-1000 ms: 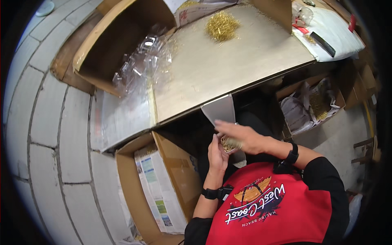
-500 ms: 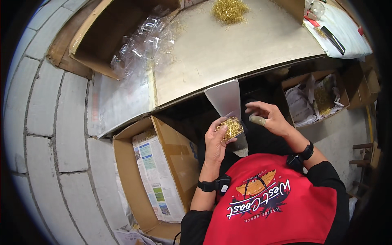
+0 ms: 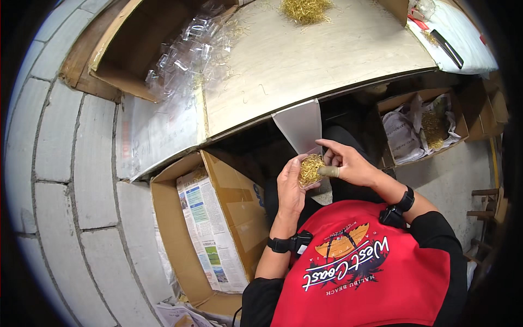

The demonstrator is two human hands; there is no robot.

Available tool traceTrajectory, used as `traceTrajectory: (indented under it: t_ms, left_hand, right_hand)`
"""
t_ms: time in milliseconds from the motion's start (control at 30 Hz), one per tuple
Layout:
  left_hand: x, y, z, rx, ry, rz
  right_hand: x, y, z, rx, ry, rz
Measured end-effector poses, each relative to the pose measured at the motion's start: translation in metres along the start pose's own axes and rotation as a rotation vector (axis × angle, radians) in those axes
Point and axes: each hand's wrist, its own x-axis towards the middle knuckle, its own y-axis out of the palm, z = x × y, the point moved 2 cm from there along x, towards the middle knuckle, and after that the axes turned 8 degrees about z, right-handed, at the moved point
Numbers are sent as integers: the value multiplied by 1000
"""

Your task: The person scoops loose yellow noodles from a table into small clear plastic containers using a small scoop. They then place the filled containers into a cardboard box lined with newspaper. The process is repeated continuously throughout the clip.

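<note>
My left hand [image 3: 291, 188] cups a small clear bag filled with gold wire pieces [image 3: 310, 169], held in front of my chest below the table edge. My right hand [image 3: 348, 163] pinches the top of the same bag, with a rubber cot on one fingertip. A white sheet [image 3: 299, 125] hangs from the table edge just above both hands. A heap of the same gold wire pieces [image 3: 306, 10] lies far back on the grey table [image 3: 305, 60]. A pile of empty clear bags [image 3: 188, 60] lies at the table's left.
An open cardboard box lined with newspaper [image 3: 210, 234] stands on the floor at my left. Another box with white bags and gold pieces [image 3: 422, 128] sits at my right under the table. A large cardboard box [image 3: 139, 49] stands at the back left. Grey tiled floor lies to the left.
My right hand swung out to the right, then came back to the bag in my left hand. The view has dipped, so the table sits higher in the picture.
</note>
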Motion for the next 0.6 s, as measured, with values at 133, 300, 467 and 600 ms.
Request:
traceTrajectory:
  t_ms: [133, 300, 467, 600]
  left_hand:
    - [2, 0, 1, 49, 6, -10]
    - [4, -3, 0, 17, -27, -2]
    - [1, -2, -25, 37, 7, -10]
    - [2, -1, -45, 96, 22, -16]
  right_hand:
    - [4, -4, -10, 78, 113, -35]
    - [5, -6, -5, 100, 90, -113]
    - [5, -18, 15, -71, -106, -255]
    - [15, 1, 44, -387, -359, -214]
